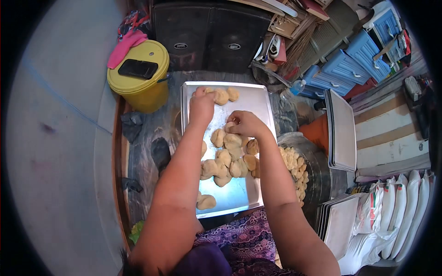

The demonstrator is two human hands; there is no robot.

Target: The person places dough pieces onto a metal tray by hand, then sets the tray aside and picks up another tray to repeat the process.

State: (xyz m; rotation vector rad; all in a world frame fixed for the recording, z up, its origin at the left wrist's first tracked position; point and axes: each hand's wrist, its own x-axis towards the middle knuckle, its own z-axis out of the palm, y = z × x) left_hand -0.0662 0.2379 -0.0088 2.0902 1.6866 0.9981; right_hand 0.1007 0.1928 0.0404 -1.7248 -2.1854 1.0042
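Note:
A metal baking tray [260,101] lies in front of me with many lumps of pale dough [223,156] on it, mostly heaped in the middle. At its far left corner, my left hand [201,106] has its fingers curled down on a dough piece, mostly hidden under them, beside two round dough pieces [221,96]. My right hand [248,123] pinches another dough piece [229,127] just above the heap. Two lumps [206,201] sit apart near the tray's close edge, and my forearms cover part of the tray.
More dough pieces [294,168] fill a large round container right of the tray. Stacked trays [340,131] and white sacks [410,216] stand further right. A yellow bucket [159,99] with a phone [138,69] on its lid is at the left, and black speakers [209,39] stand behind.

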